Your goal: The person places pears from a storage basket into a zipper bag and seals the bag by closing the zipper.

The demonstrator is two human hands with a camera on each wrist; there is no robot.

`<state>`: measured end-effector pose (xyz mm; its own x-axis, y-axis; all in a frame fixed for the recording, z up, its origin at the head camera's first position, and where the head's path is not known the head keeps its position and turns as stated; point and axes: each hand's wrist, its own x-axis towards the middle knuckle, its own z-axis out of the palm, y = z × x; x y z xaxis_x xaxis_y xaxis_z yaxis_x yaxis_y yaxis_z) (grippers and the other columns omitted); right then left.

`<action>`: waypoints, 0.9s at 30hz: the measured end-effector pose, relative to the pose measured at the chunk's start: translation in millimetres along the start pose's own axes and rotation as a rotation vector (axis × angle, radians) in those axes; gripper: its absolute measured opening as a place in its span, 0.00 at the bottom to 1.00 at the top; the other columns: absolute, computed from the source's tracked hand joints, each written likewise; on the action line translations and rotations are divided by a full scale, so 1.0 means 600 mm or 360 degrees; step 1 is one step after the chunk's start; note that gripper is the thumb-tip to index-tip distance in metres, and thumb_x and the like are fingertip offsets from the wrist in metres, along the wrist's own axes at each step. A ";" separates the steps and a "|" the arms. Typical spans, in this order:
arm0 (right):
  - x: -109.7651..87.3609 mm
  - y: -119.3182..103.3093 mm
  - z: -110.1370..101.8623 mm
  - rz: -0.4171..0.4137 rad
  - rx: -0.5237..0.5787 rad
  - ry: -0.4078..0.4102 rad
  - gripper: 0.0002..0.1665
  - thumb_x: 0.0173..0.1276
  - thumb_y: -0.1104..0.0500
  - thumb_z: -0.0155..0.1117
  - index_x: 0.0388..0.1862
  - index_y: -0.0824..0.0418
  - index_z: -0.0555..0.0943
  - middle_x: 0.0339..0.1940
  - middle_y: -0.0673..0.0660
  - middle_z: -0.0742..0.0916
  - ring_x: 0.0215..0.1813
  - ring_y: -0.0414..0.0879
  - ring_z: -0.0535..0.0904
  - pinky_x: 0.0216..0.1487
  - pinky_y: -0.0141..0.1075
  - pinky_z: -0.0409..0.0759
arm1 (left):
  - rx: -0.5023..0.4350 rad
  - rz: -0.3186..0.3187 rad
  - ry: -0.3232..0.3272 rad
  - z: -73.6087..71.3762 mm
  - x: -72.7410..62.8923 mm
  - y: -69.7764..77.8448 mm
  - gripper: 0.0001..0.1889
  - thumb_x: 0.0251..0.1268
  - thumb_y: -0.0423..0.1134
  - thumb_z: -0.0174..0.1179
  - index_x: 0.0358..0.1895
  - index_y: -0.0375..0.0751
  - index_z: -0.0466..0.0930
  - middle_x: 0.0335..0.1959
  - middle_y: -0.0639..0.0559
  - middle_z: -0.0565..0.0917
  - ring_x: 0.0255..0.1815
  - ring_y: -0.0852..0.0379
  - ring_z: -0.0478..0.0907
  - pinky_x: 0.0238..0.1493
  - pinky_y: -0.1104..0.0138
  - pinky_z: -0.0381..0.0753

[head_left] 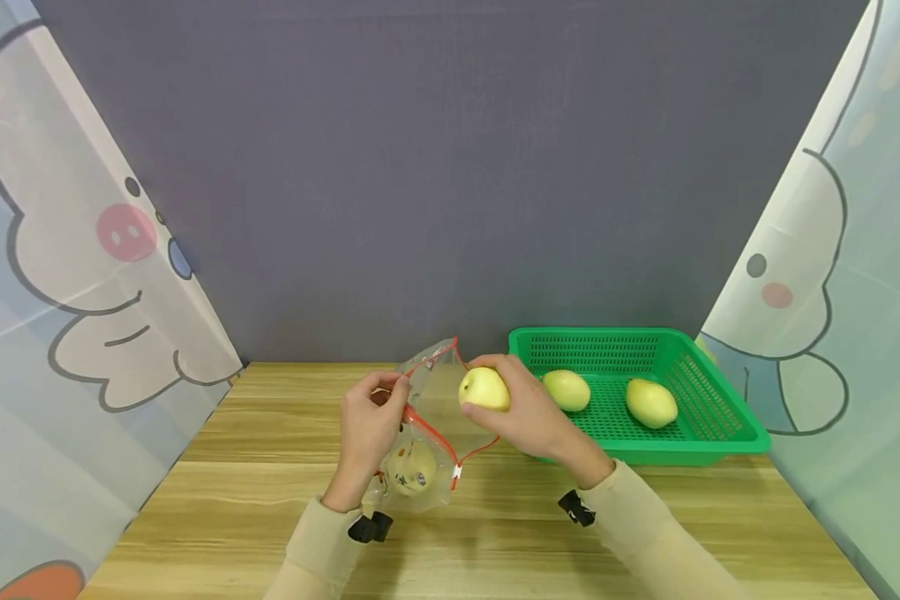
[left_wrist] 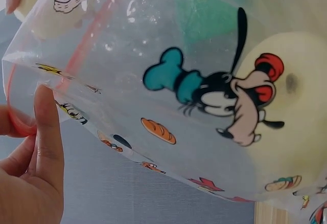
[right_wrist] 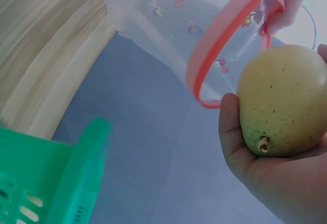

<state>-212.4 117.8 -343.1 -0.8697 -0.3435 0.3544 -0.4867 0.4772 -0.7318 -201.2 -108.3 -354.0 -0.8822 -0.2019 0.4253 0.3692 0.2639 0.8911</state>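
My left hand (head_left: 369, 425) pinches the red zip edge of a clear zip bag (left_wrist: 122, 101) printed with cartoon figures, whose mouth stands open. Inside the bag lies a pale pear (head_left: 411, 468), seen through the plastic. My right hand (head_left: 528, 412) grips another yellow-green pear (right_wrist: 281, 101) with thumb and fingers round it, its stem showing in the right wrist view. In the head view this pear is at the right side of the bag's open mouth; whether it touches the bag I cannot tell.
A green plastic basket (head_left: 645, 458) stands on the right of the wooden table (head_left: 255, 517), with two pears (head_left: 566, 390) apart inside it. Behind the table rises a grey wall (head_left: 435, 183), with printed cartoon curtains (head_left: 67, 167) at both sides.
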 end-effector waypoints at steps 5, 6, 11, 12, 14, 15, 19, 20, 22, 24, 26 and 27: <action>0.001 -0.010 0.006 -0.0007 -0.0045 -0.0029 0.34 0.63 0.47 0.73 0.66 0.54 0.74 0.58 0.52 0.77 0.45 0.47 0.78 0.39 0.40 0.82 | -0.0007 0.0008 0.0003 0.001 0.008 -0.030 0.06 0.71 0.31 0.63 0.40 0.31 0.87 0.25 0.39 0.84 0.14 0.53 0.78 0.14 0.71 0.73; 0.001 -0.012 0.007 -0.0005 -0.0050 -0.0032 0.35 0.63 0.47 0.73 0.67 0.54 0.74 0.58 0.52 0.77 0.45 0.47 0.78 0.39 0.40 0.82 | -0.0011 0.0022 0.0001 0.001 0.008 -0.033 0.06 0.71 0.32 0.63 0.40 0.32 0.87 0.25 0.39 0.84 0.14 0.51 0.79 0.14 0.70 0.73; 0.004 -0.017 0.010 0.0011 -0.0101 -0.0051 0.37 0.63 0.46 0.74 0.68 0.55 0.74 0.58 0.53 0.77 0.43 0.46 0.78 0.38 0.39 0.82 | -0.0006 0.0070 0.0000 0.000 0.008 -0.037 0.07 0.71 0.36 0.65 0.40 0.34 0.88 0.25 0.43 0.85 0.16 0.43 0.80 0.14 0.68 0.74; 0.004 -0.017 0.011 0.0012 -0.0114 -0.0057 0.37 0.63 0.46 0.74 0.68 0.54 0.74 0.58 0.53 0.77 0.43 0.46 0.78 0.37 0.39 0.82 | -0.0006 0.0072 -0.0001 0.000 0.008 -0.036 0.07 0.71 0.36 0.65 0.40 0.35 0.88 0.25 0.44 0.85 0.16 0.42 0.80 0.14 0.68 0.75; 0.005 -0.017 0.012 0.0014 -0.0141 -0.0078 0.37 0.63 0.45 0.74 0.68 0.54 0.74 0.58 0.53 0.76 0.43 0.45 0.77 0.37 0.38 0.81 | -0.0004 0.0070 0.0001 0.001 0.008 -0.037 0.07 0.71 0.37 0.65 0.39 0.37 0.88 0.25 0.44 0.84 0.16 0.43 0.80 0.14 0.68 0.75; 0.006 -0.018 0.013 0.0012 -0.0156 -0.0088 0.37 0.63 0.45 0.74 0.68 0.53 0.74 0.58 0.54 0.76 0.43 0.45 0.77 0.37 0.38 0.81 | -0.0007 0.0069 0.0000 0.001 0.009 -0.037 0.06 0.71 0.37 0.64 0.39 0.37 0.88 0.25 0.44 0.84 0.16 0.44 0.80 0.13 0.67 0.75; 0.007 -0.024 0.015 0.0062 -0.0207 -0.0122 0.42 0.62 0.41 0.75 0.72 0.54 0.73 0.61 0.54 0.77 0.47 0.46 0.78 0.41 0.40 0.82 | -0.0016 0.0091 -0.0010 0.001 0.010 -0.039 0.06 0.72 0.36 0.64 0.38 0.37 0.88 0.26 0.44 0.84 0.15 0.50 0.80 0.13 0.67 0.75; 0.007 -0.026 0.015 0.0079 -0.0218 -0.0123 0.44 0.62 0.39 0.75 0.72 0.54 0.73 0.63 0.55 0.77 0.49 0.47 0.78 0.42 0.41 0.82 | -0.0014 0.0095 -0.0013 0.001 0.010 -0.039 0.07 0.72 0.36 0.64 0.38 0.36 0.88 0.26 0.44 0.83 0.15 0.52 0.80 0.14 0.67 0.76; 0.007 -0.029 0.015 0.0119 -0.0227 -0.0123 0.46 0.62 0.38 0.75 0.74 0.56 0.72 0.63 0.55 0.78 0.53 0.48 0.78 0.45 0.43 0.81 | -0.0007 0.0104 -0.0017 0.000 0.010 -0.039 0.07 0.72 0.35 0.63 0.39 0.34 0.87 0.27 0.44 0.83 0.15 0.52 0.80 0.14 0.67 0.76; 0.007 -0.030 0.013 0.0118 -0.0214 -0.0103 0.44 0.63 0.39 0.74 0.72 0.57 0.73 0.61 0.55 0.79 0.55 0.49 0.78 0.49 0.44 0.81 | 0.0010 0.0113 -0.0014 0.000 0.010 -0.038 0.07 0.72 0.34 0.63 0.40 0.33 0.87 0.26 0.44 0.83 0.15 0.50 0.80 0.14 0.67 0.75; 0.007 -0.029 0.012 0.0081 -0.0157 -0.0085 0.38 0.66 0.45 0.74 0.69 0.59 0.76 0.56 0.55 0.81 0.55 0.50 0.79 0.51 0.46 0.82 | 0.0031 0.0120 -0.0003 0.000 0.010 -0.037 0.07 0.72 0.34 0.62 0.40 0.33 0.87 0.27 0.45 0.83 0.15 0.50 0.79 0.13 0.67 0.75; 0.007 -0.028 0.010 0.0058 -0.0130 -0.0078 0.34 0.67 0.47 0.74 0.67 0.59 0.77 0.54 0.54 0.82 0.54 0.49 0.80 0.51 0.46 0.83 | 0.0037 0.0121 0.0002 0.001 0.010 -0.037 0.07 0.72 0.33 0.62 0.40 0.33 0.87 0.26 0.45 0.83 0.15 0.50 0.79 0.13 0.67 0.75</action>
<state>-207.4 103.4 -333.0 -0.8828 -0.3630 0.2983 -0.4618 0.5535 -0.6931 -214.7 -114.9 -371.4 -0.8515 -0.1814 0.4920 0.4284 0.3002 0.8522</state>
